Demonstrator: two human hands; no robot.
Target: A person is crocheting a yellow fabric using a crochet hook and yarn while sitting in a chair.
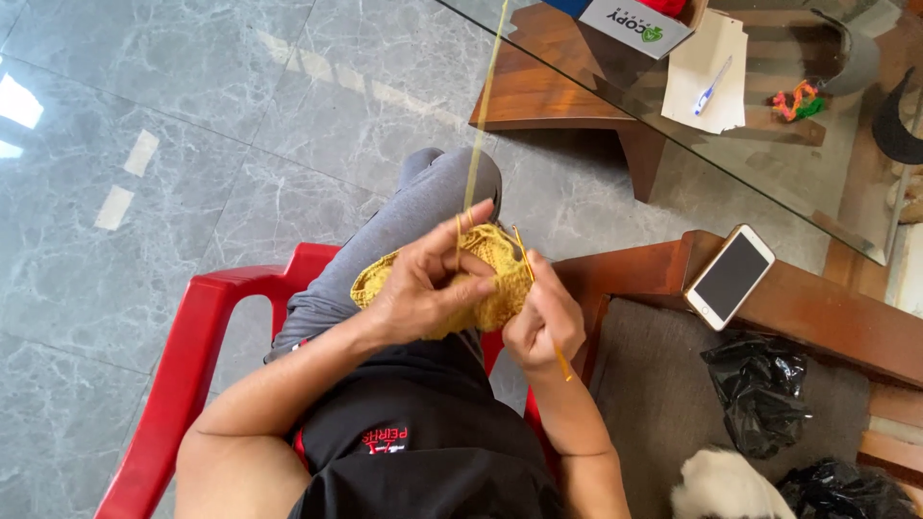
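A mustard-yellow crocheted piece (492,252) rests over my lap. My left hand (428,288) grips it from the left, with the yellow yarn strand (484,106) looped over the raised fingers and running up out of view. My right hand (543,317) is closed on a thin yellow crochet hook (561,362), whose tip points up into the piece's top edge. I sit in a red plastic chair (207,327), in grey trousers and a black top.
A wooden armrest to the right carries a white smartphone (729,277). Below it lie black plastic bags (760,384) and something white and furry (721,485). A glass table (769,115) beyond holds paper, a blue pen, a box and colourful yarn scraps.
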